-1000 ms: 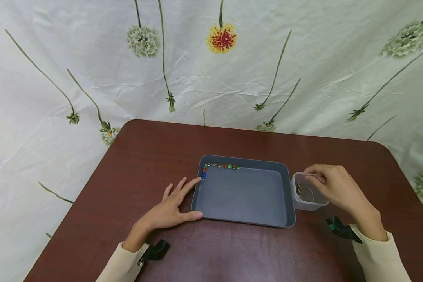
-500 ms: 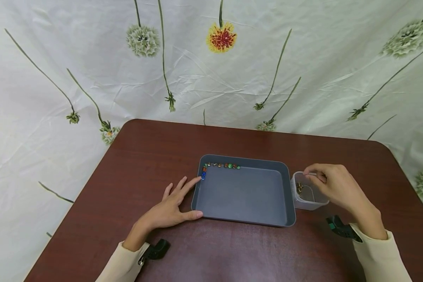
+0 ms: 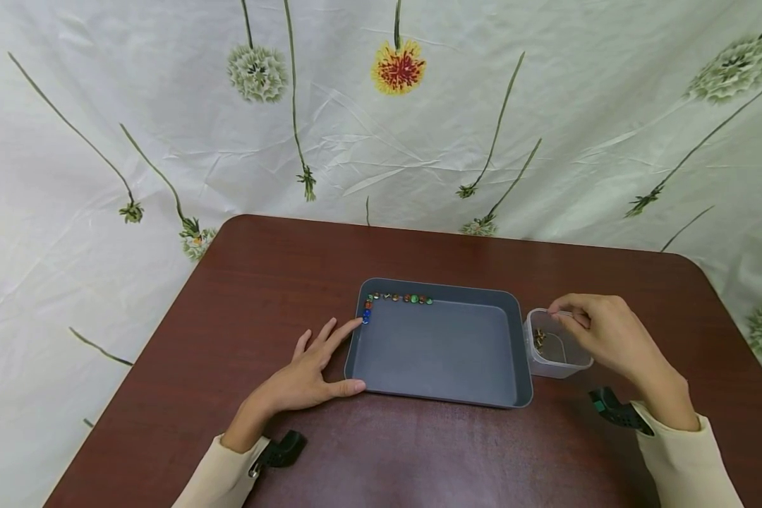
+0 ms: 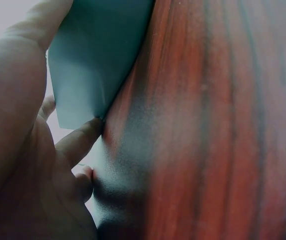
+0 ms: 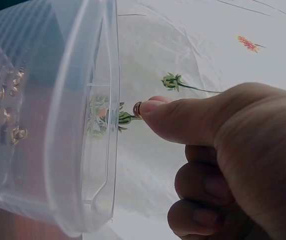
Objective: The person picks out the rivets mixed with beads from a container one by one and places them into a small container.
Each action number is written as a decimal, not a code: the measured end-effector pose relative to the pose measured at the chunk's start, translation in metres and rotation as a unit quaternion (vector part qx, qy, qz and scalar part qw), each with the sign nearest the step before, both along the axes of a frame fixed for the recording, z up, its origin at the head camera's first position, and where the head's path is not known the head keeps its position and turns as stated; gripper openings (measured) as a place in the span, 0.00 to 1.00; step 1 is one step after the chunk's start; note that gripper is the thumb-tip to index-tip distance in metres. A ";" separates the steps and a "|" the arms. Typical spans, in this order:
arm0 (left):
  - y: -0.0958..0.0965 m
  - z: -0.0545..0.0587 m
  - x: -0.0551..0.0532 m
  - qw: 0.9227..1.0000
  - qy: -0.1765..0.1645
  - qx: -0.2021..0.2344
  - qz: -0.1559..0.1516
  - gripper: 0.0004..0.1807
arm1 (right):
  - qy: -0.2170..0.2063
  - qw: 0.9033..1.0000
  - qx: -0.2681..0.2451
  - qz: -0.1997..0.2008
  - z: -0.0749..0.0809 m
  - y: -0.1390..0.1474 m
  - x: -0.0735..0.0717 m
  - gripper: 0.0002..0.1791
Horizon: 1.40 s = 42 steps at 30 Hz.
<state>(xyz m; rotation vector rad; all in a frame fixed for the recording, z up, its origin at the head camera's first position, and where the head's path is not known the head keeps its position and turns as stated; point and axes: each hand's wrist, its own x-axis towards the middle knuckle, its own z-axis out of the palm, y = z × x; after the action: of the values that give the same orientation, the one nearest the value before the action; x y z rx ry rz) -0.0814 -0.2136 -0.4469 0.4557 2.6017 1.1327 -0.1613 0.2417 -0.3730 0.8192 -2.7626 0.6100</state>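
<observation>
A shallow dark grey tray (image 3: 441,353) lies on the table. Small glossy round beads in several colours (image 3: 414,299) form a row along its far side, and some blue and red ones (image 3: 365,315) run down its left side. My left hand (image 3: 305,381) touches the tray's left rim with spread fingers, its thumb at the near left corner. Over the clear plastic container (image 3: 549,369), my right hand (image 3: 603,335) pinches a small shiny brown bead (image 5: 137,109) between thumb and index finger. Several gold-coloured pieces (image 5: 5,115) lie inside the container.
The container stands against the tray's right side. Both rest on a dark red-brown wooden table (image 3: 279,282) with rounded far corners. Behind it hangs a white cloth (image 3: 165,92) printed with flowers. Each wrist wears a black camera band (image 3: 281,451).
My right hand has shifted very slightly to the right above the container. The left hand, the tray and the beads in it look the same.
</observation>
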 end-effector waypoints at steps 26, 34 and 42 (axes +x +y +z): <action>0.000 0.000 0.001 1.000 0.002 0.005 0.001 0.53 | -0.012 1.000 0.002 0.005 -0.004 -0.005 0.000 0.06; -0.001 0.000 0.000 1.000 0.002 0.002 -0.002 0.53 | -0.005 1.000 0.004 0.012 -0.005 -0.008 0.001 0.06; -0.001 0.000 0.000 1.000 0.000 0.002 -0.002 0.53 | -0.014 1.000 0.007 0.011 -0.007 -0.013 0.001 0.06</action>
<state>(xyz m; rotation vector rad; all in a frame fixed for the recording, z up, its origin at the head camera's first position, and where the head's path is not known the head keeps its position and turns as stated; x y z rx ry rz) -0.0817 -0.2144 -0.4471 0.4613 2.5976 1.1369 -0.1600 0.2292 -0.3800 0.8526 -2.7902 0.6106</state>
